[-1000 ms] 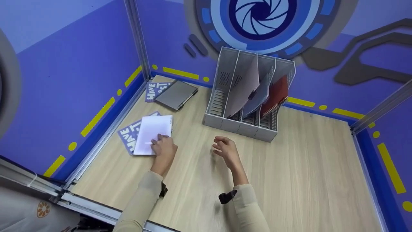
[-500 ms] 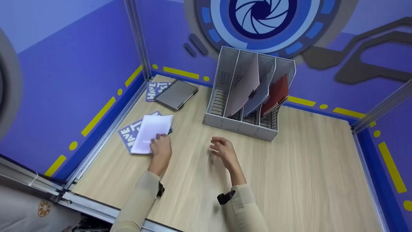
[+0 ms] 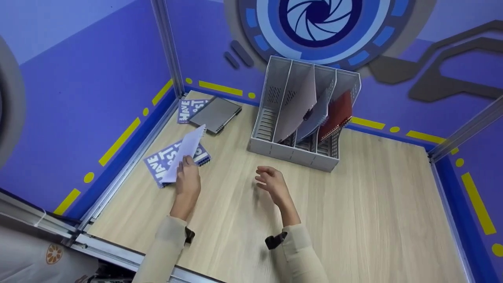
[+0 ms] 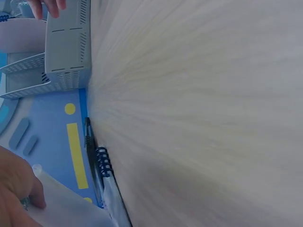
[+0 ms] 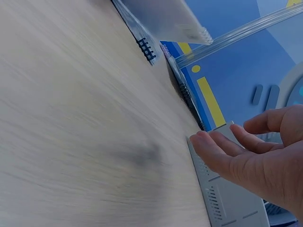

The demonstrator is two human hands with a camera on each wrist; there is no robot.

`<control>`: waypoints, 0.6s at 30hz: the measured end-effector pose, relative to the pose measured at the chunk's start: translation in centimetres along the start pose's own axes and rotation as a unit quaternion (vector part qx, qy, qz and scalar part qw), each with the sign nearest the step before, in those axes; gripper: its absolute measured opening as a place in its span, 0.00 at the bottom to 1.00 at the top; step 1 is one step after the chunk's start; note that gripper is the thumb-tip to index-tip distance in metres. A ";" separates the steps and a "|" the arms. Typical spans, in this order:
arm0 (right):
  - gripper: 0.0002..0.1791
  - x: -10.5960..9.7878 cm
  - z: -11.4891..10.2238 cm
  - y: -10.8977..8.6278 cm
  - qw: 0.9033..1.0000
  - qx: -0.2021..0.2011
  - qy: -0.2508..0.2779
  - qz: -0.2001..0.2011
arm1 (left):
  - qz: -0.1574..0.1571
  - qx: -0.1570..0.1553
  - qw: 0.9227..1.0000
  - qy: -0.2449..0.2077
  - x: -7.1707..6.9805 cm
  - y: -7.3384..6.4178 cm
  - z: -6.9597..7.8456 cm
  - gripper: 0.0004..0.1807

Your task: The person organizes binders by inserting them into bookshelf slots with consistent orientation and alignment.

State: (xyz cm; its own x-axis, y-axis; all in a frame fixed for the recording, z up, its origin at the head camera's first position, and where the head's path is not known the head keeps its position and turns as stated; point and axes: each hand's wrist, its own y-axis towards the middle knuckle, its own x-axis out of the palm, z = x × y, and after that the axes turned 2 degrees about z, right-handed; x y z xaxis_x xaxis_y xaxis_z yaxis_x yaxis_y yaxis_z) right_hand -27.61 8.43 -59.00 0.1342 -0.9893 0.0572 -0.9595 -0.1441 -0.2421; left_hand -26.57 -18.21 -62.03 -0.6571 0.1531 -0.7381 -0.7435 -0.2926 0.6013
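Observation:
My left hand (image 3: 188, 180) grips a white spiral notebook (image 3: 189, 142) by its right-hand edge and holds it tilted up. Under it lies a purple lettered notebook (image 3: 202, 154) with a dark coil, on top of a purple lettered sheet (image 3: 154, 168). In the left wrist view the thumb lies along the pale notebook (image 4: 64, 201), whose lower end is close over the coil-bound one. My right hand (image 3: 273, 184) hovers over the table with fingers loosely bent and nothing in them; the right wrist view shows the same relaxed hand (image 5: 255, 158).
Toward the back stands a grey file rack (image 3: 290, 155) with a pinkish notebook (image 3: 298, 104), a bluish notebook (image 3: 314, 122) and a red notebook (image 3: 338, 114) in its slots. A grey notebook (image 3: 216, 114) overlaps another purple lettered piece (image 3: 184, 112) at the back left. Blue walls enclose the table.
The white notebook has gone from lying flat to tilted up, its right edge raised and swung left, uncovering the purple notebook. My left hand moved slightly left; the right hand barely moved.

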 end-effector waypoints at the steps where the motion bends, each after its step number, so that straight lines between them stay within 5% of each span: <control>1: 0.22 0.1 0.0 0.0 1.000 -0.001 0.000 -0.002 | 0.006 0.001 1.000 -0.002 -0.2 0.0 0.0 0.15; 9: 0.20 0.4 -0.8 -0.7 1.000 -0.020 0.001 -0.014 | 0.022 0.017 0.998 -0.058 -1.5 0.4 0.9 0.18; 18: 0.21 0.4 -2.1 -1.1 0.999 -0.031 0.005 -0.035 | 0.059 0.082 0.988 -0.115 -2.2 -0.1 2.8 0.17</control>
State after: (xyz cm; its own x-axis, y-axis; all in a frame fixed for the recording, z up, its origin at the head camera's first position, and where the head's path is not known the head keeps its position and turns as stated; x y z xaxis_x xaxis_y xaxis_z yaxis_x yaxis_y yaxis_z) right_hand -27.00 8.24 -56.70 0.1986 -0.9767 0.0818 -0.9617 -0.2103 -0.1760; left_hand -25.42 -15.91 -59.66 -0.7372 0.3431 -0.5821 -0.6576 -0.1667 0.7347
